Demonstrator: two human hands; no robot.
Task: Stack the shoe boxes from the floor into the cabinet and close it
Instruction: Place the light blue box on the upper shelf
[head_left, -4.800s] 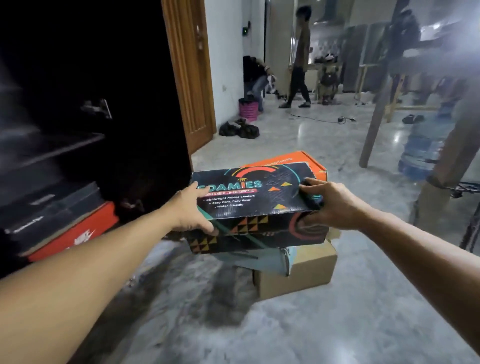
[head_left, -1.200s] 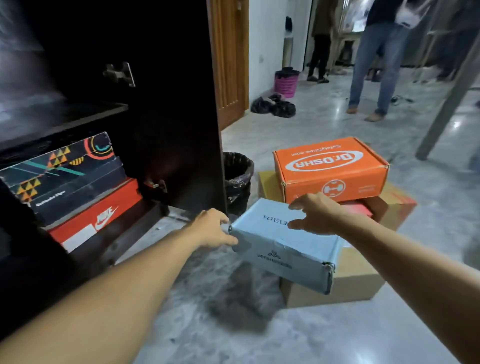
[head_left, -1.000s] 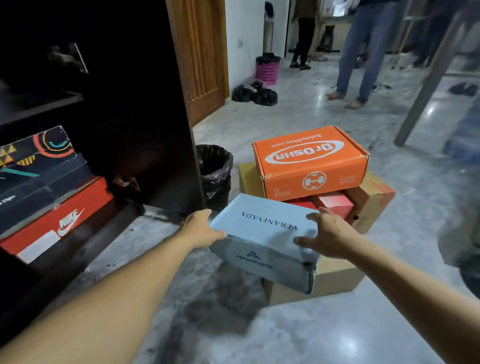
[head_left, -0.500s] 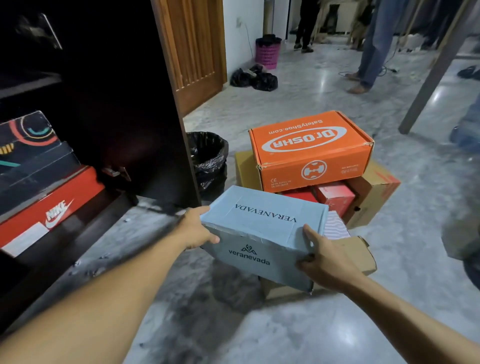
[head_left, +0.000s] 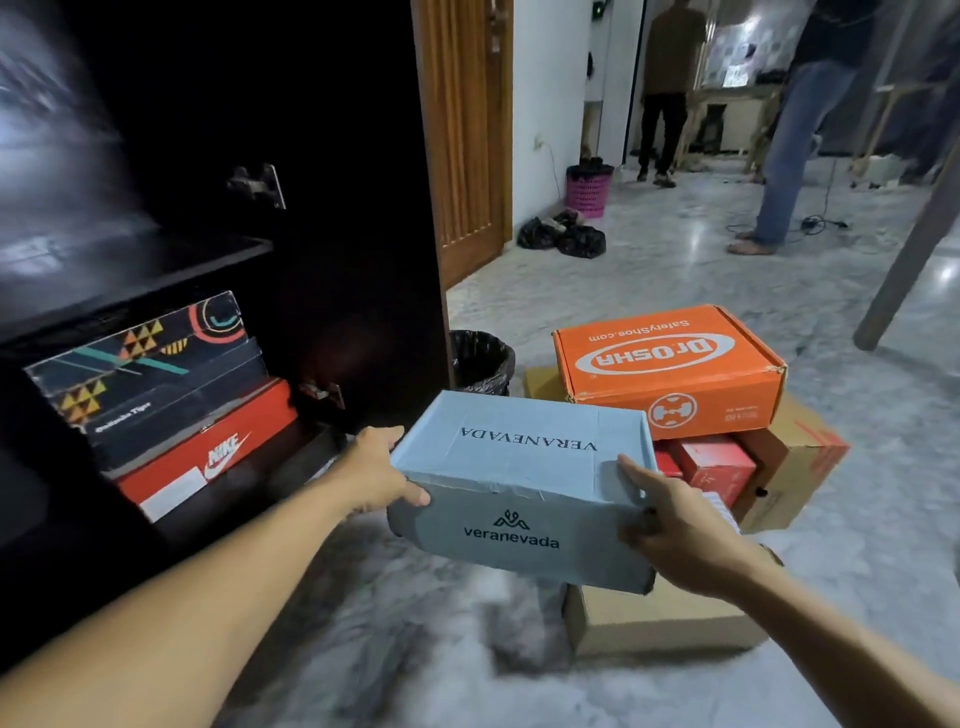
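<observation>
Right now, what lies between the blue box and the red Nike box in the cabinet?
Head view: only the left hand on the blue box, then bare cabinet floor before the Nike box.

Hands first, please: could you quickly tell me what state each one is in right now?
Left hand: gripping the left end of the blue Veranevada shoe box.
Right hand: gripping the same box's right end.

The pale marbled floor (head_left: 649, 270) carries a plain brown carton (head_left: 660, 621) at 5 o'clock, a second brown carton (head_left: 795, 467) at 3 o'clock, a black-lined bin (head_left: 480, 364) near centre, a pink basket (head_left: 588, 188) and black bags (head_left: 563, 238) toward 1 o'clock. The cabinet's bottom shelf (head_left: 270, 475), at 9 o'clock, bears a red Nike box (head_left: 208, 452).
</observation>
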